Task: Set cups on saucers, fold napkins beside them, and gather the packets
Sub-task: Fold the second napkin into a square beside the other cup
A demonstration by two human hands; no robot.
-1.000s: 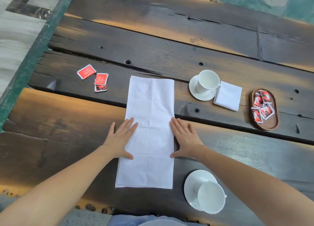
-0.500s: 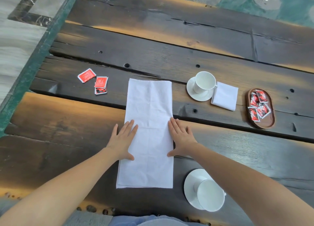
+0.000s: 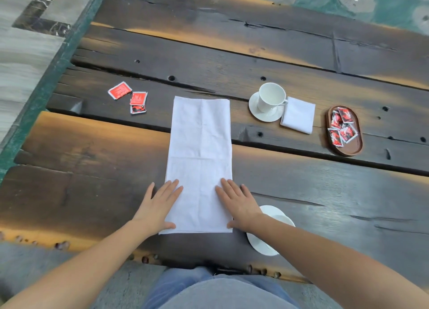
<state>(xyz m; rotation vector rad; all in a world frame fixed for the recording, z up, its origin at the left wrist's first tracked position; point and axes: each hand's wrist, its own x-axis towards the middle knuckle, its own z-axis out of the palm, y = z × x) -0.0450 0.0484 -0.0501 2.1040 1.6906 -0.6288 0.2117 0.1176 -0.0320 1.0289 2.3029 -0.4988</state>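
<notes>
A long white napkin (image 3: 200, 160) lies flat on the dark wooden worktop (image 3: 92, 169). It is folded into a tall strip that runs away from the person.

The left hand (image 3: 157, 206) lies flat on the near left corner of the napkin. Its grip is wide open, with the fingers spread out, and it holds nothing. It just presses down. The right hand (image 3: 236, 204) lies flat on the near right corner in the same way. Its grip is wide open too and has hold of nothing.

A white saucer (image 3: 264, 243) sits just beside the near right corner of the napkin. The right arm covers most of it, so I cannot tell what is on it.

Farther away on the right, a white cup (image 3: 270, 97) stands upright on its own saucer (image 3: 257, 113). A small folded napkin (image 3: 299, 114) lies right beside that saucer and touches it.

Next to that is a small brown oval tray (image 3: 352, 148). Some red packets (image 3: 342, 128) lie in it in a little heap.

On the far left of the worktop, well apart from the tray, more red packets lie loose. One loose packet (image 3: 119, 90) lies by itself. Just beside it is a small pile of packets (image 3: 138, 102).
</notes>
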